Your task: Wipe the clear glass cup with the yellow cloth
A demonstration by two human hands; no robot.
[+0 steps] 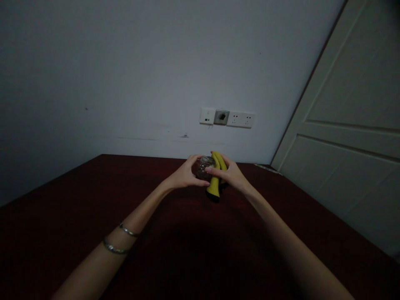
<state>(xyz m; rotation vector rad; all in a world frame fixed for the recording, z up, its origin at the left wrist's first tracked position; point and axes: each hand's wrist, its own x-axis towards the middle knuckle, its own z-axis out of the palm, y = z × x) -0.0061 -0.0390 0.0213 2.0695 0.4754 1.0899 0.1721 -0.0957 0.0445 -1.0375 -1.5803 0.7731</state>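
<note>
Above the dark red table, my left hand (186, 173) is curled around a small clear glass jar (202, 167), thumb below and fingers over the top. My right hand (231, 173) grips a bunched yellow cloth (214, 186) with a black end hanging down. The cloth lies against the jar's right side, and my right thumb reaches across it to the glass. Behind the fingers, part of the jar is hidden. Dim light leaves the jar's contents, if any, unclear.
The dark red table (140, 216) runs up to a pale wall (140, 75). Wall sockets (240, 119) sit just above its far edge. A light panelled door (353, 91) stands at the right. A thin flat strip (268, 168) lies at the far right corner.
</note>
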